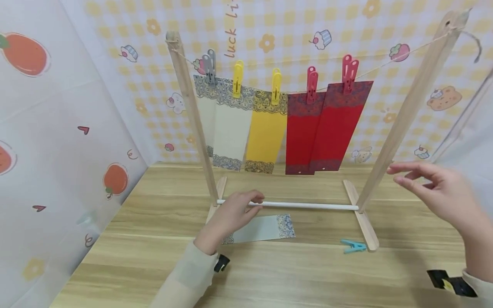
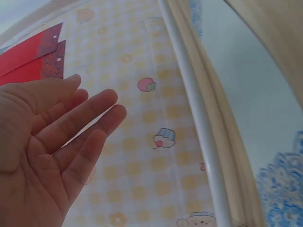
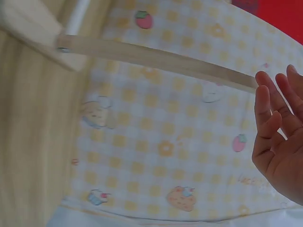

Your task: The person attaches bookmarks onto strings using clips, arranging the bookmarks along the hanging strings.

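Observation:
My left hand (image 1: 236, 211) hovers over the left end of a pale card with blue lace-patterned ends (image 1: 258, 229), fingers loosely bent and holding nothing. It hides part of that card. My right hand (image 1: 443, 192) is raised beside the rack's right wooden post (image 1: 408, 115), also empty, fingers relaxed; I cannot tell if the fingertips touch the post. On the string hang two white cards (image 1: 231, 132), a yellow card (image 1: 265, 137) and two red cards (image 1: 339, 132), held by a grey clothespin (image 1: 209, 68), yellow clothespins (image 1: 237, 80) and red clothespins (image 1: 312, 85).
A blue clothespin (image 1: 353, 246) lies on the wooden table near the rack's right foot (image 1: 367, 233). A white rod (image 1: 308, 205) joins the two posts low down. The left post (image 1: 192, 115) rises behind my left hand. Patterned cloth (image 1: 269, 25) stands behind the rack.

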Available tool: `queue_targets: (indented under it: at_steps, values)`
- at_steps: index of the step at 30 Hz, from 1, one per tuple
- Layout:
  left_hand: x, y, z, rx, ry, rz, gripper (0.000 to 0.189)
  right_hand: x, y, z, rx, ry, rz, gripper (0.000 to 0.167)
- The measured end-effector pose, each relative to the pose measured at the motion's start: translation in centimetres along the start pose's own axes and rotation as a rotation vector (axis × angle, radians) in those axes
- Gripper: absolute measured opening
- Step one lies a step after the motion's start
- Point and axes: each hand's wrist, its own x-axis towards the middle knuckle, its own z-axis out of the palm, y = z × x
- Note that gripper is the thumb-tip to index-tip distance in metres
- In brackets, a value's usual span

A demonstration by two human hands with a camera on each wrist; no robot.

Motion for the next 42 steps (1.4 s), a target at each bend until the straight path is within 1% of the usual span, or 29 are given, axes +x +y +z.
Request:
queue_targets:
  at_steps: [2,5,9,13,18,21,24,28,35,42]
  values:
    - [-0.3,-0.3,0.2,-0.004,-0.014,-0.017,0.029,-0.8,0.9,0.3,-0.025,-0.041,0.016,0.020]
    - [-0.6,-0.7,0.4,-0.007,-0.035,-0.024,0.034,-2.0,2.1,0.7,-0.040,-0.106,0.037,0.020]
    - [-1.2,-1.4,0.7,0.013,-0.054,-0.038,0.037,-3.3,3.3,1.5,-0.059,-0.181,0.059,0.020]
    - [-1.9,-2.4,0.8,0.036,-0.061,-0.043,0.038,-4.2,4.2,2.5,-0.058,-0.229,0.035,0.021]
    - [-2.8,-3.5,0.8,0.022,-0.082,-0.048,0.039,-4.9,4.8,3.5,-0.013,-0.267,-0.022,0.028]
    - [-3.2,-4.2,0.9,0.024,-0.115,-0.065,0.043,-5.4,5.1,4.2,0.034,-0.299,-0.062,0.031]
    - [-3.7,-4.7,0.9,0.031,-0.141,-0.074,0.047,-5.9,5.4,5.1,0.064,-0.351,-0.107,0.032]
    - [-4.1,-5.2,1.0,0.038,-0.167,-0.080,0.051,-6.4,5.9,6.3,0.096,-0.422,-0.147,0.029]
    - [-4.3,-5.6,1.3,0.067,-0.221,-0.105,0.056,-6.7,6.6,8.4,0.116,-0.453,-0.321,0.032]
    - [-4.3,-5.4,1.4,0.089,-0.232,-0.109,0.060,-6.5,6.5,9.4,0.193,-0.521,-0.406,0.032]
